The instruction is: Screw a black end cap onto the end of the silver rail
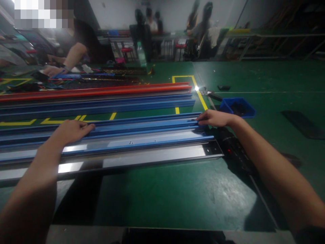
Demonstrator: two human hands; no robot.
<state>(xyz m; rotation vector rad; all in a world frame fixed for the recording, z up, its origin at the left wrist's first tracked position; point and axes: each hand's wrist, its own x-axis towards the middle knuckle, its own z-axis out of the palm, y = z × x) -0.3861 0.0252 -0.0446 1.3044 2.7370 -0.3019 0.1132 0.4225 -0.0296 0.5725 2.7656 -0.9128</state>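
Long blue metal profile lies across the green table, with both my hands on it. My left hand is closed over its left part, thumb pointing right along the edge. At the right end my right hand pinches the profile between thumb and fingers. Closer to me are a silver channel with blue edges and a plain silver channel with a dark end. Beneath my right forearm lies a black power tool with a small red light.
Farther back lie red profiles and more blue profiles. A blue bin holds dark small parts, beside a dark-handled hand tool. A dark flat object lies at right. Across the table, a person's hand is among wires.
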